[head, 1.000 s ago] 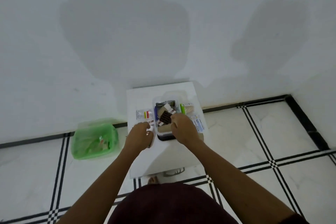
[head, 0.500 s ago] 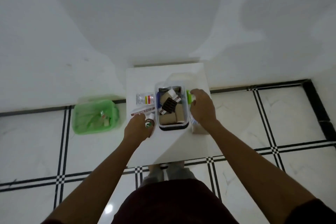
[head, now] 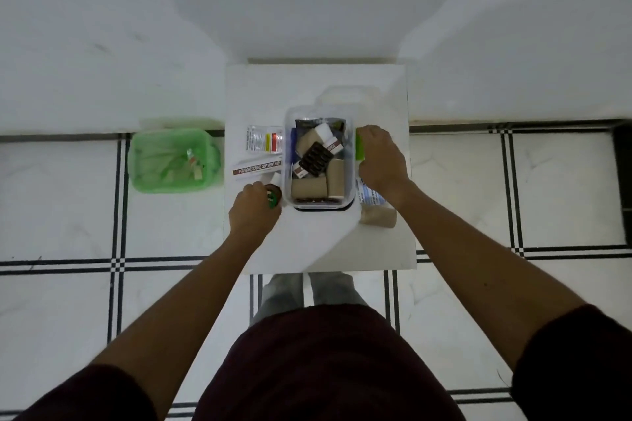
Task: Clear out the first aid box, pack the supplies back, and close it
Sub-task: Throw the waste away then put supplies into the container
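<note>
Standing against a white wall on a black-lined tile floor, a small white table (head: 273, 243) is carrying a clear first aid box (head: 319, 161) at its centre, lid off and packed with tan rolls and a dark blister strip. A green basket (head: 171, 161) is sitting on the floor beyond the table's left edge. The left hand (head: 253, 212) is curling closed around a small green-capped bottle (head: 272, 196) beside the box. The right hand (head: 381, 157) is gripping a green item (head: 359, 147) at the box's right wall.
</note>
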